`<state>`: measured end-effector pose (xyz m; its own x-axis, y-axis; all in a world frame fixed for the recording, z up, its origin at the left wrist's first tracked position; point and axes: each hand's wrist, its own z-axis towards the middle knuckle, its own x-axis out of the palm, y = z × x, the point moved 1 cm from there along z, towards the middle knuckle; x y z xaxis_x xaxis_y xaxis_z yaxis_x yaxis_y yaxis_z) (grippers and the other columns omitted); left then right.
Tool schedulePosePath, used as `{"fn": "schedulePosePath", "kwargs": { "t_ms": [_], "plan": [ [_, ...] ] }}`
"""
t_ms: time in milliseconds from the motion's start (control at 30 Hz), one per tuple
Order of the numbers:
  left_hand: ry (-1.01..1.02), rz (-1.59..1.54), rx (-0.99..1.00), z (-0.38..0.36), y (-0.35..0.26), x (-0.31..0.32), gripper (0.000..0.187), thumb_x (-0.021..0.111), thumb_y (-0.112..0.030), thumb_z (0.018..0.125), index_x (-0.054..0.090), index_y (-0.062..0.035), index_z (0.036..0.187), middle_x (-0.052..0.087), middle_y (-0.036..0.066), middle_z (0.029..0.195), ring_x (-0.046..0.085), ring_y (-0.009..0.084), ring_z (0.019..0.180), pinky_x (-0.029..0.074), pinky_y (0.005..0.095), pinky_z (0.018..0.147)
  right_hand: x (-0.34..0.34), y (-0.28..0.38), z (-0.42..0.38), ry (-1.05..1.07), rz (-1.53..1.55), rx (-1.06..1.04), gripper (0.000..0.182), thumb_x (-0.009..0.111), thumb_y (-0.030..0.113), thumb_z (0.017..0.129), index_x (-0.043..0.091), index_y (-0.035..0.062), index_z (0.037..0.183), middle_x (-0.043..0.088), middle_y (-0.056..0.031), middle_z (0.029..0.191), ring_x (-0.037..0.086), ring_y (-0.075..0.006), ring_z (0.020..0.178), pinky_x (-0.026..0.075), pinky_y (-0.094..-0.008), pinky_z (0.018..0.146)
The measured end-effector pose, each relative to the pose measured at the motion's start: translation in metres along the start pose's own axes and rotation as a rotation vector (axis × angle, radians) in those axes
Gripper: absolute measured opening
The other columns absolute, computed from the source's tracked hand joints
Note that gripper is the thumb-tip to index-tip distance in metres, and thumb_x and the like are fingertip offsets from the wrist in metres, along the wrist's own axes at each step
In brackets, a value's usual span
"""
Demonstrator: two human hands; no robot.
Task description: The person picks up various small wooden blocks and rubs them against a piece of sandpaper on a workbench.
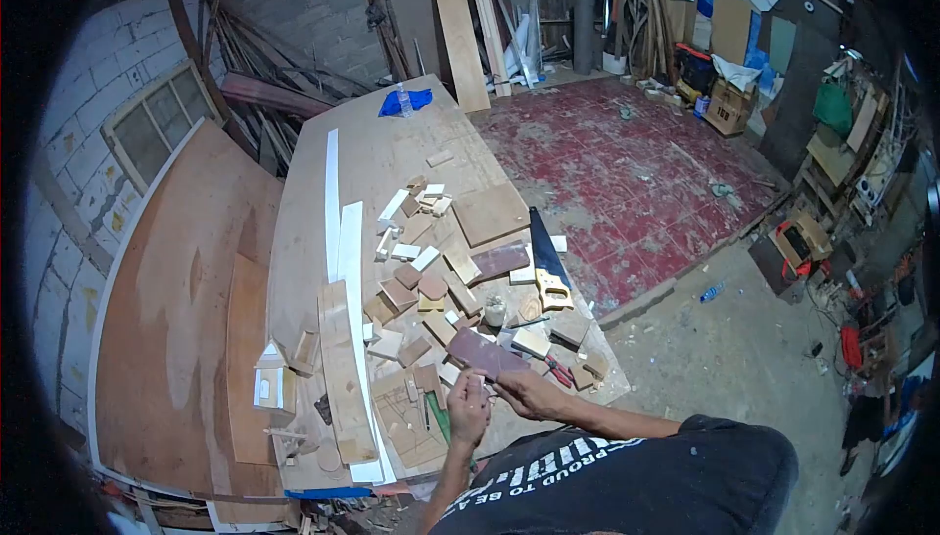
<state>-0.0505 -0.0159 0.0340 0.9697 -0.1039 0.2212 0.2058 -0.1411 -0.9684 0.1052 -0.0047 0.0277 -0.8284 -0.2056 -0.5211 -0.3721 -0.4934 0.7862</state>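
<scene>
My right hand [532, 396] is closed on a flat reddish-brown sanding sheet or board [482, 351] near the front of the workbench. Close beside it, my left hand [469, 408] has its fingers pressed together; a small pale piece seems to show between the two hands, too small to name. Around them lie many small wood blocks [414, 351], a jar with whitish contents [494, 312], red-handled pliers [558, 371] and a green tool [437, 418]. A handsaw [550, 266] with a yellow handle rests at the bench's right edge.
Long white strips [350, 241] and a plank [343, 369] run along the workbench [304, 192]. A small wooden house model [274, 385] stands at its left. A blue cloth [419, 99] with a clear bottle lies at the far end. A large curved panel [176, 320] leans left.
</scene>
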Motion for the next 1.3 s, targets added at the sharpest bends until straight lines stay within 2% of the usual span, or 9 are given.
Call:
{"fn": "schedulePosePath", "kwargs": {
  "t_ms": [167,300,467,567,700,867,1033,1167,1300],
  "plan": [
    [0.051,0.232,0.191,-0.003,0.022,-0.005,0.027,0.042,-0.029,0.104,0.057,-0.0062,0.106,0.039,-0.005,0.061,0.031,0.0024,0.046,0.026,0.0189,0.040,-0.018,0.008,-0.003,0.214,-0.105,-0.027,0.008,0.054,0.006,0.089,0.053,-0.0017,0.089,0.054,-0.0207,0.072,0.056,-0.0408,0.069,0.042,-0.0473,0.060],
    [0.145,-0.005,-0.021,-0.014,0.000,-0.006,0.026,0.041,-0.030,0.103,0.054,-0.0077,0.108,0.039,-0.004,0.061,0.030,0.0032,0.042,0.024,0.0202,0.037,-0.014,0.001,-0.008,0.135,-0.017,-0.138,0.010,0.055,0.007,0.089,0.051,-0.0025,0.089,0.052,-0.0201,0.073,0.056,-0.0398,0.068,0.043,-0.0473,0.060],
    [0.021,-0.201,-0.211,-0.016,0.004,0.006,0.024,0.042,-0.027,0.103,0.055,-0.0077,0.107,0.037,-0.005,0.059,0.031,0.0029,0.041,0.023,0.0197,0.037,0.011,-0.013,-0.021,0.041,0.008,-0.005,0.012,0.056,0.010,0.090,0.052,-0.0012,0.088,0.054,-0.0199,0.075,0.057,-0.0389,0.070,0.043,-0.0448,0.060],
    [-0.022,-0.032,-0.133,-0.006,0.029,0.001,0.029,0.040,-0.032,0.104,0.054,-0.0075,0.108,0.040,-0.004,0.061,0.029,0.0036,0.040,0.023,0.0216,0.035,0.002,-0.004,-0.018,0.149,-0.141,0.009,0.011,0.055,0.010,0.089,0.053,-0.0009,0.090,0.056,-0.0202,0.075,0.058,-0.0394,0.070,0.043,-0.0466,0.060],
    [0.081,0.315,0.225,-0.004,0.042,-0.007,0.032,0.039,-0.033,0.104,0.055,-0.0059,0.108,0.040,-0.005,0.061,0.028,0.0037,0.040,0.026,0.0229,0.038,-0.029,0.020,-0.007,0.405,-0.236,0.082,0.012,0.054,0.011,0.087,0.055,-0.0002,0.092,0.060,-0.0193,0.078,0.060,-0.0398,0.073,0.044,-0.0491,0.062],
    [0.185,-0.039,-0.162,-0.025,0.007,-0.004,0.031,0.039,-0.033,0.104,0.054,-0.0072,0.109,0.037,-0.004,0.058,0.029,0.0042,0.039,0.022,0.0226,0.035,-0.020,-0.005,-0.020,0.285,-0.109,-0.077,0.011,0.054,0.010,0.088,0.052,-0.0002,0.089,0.055,-0.0195,0.073,0.059,-0.0395,0.072,0.043,-0.0481,0.061],
    [0.090,-0.136,-0.186,-0.017,0.009,0.006,0.029,0.039,-0.033,0.104,0.052,-0.0079,0.109,0.036,-0.003,0.058,0.029,0.0044,0.038,0.020,0.0221,0.034,0.002,-0.002,-0.027,0.114,-0.047,0.004,0.009,0.054,0.007,0.087,0.050,0.0010,0.092,0.053,-0.0180,0.077,0.056,-0.0407,0.072,0.042,-0.0462,0.061],
    [0.108,0.021,-0.040,-0.014,0.017,0.009,0.027,0.039,-0.032,0.104,0.051,-0.0081,0.109,0.037,-0.003,0.058,0.028,0.0046,0.038,0.020,0.0220,0.034,-0.028,0.018,-0.014,0.204,-0.207,-0.026,0.008,0.057,0.007,0.085,0.050,0.0030,0.088,0.054,-0.0155,0.074,0.058,-0.0360,0.071,0.044,-0.0449,0.062],
    [0.113,-0.226,-0.173,-0.014,-0.010,0.010,0.028,0.039,-0.034,0.104,0.051,-0.0091,0.109,0.039,-0.003,0.060,0.028,0.0040,0.038,0.021,0.0214,0.033,-0.019,0.003,-0.013,0.077,-0.096,-0.108,0.013,0.056,0.008,0.086,0.048,0.0016,0.093,0.053,-0.0172,0.083,0.057,-0.0388,0.074,0.044,-0.0466,0.059]
  ]
}}
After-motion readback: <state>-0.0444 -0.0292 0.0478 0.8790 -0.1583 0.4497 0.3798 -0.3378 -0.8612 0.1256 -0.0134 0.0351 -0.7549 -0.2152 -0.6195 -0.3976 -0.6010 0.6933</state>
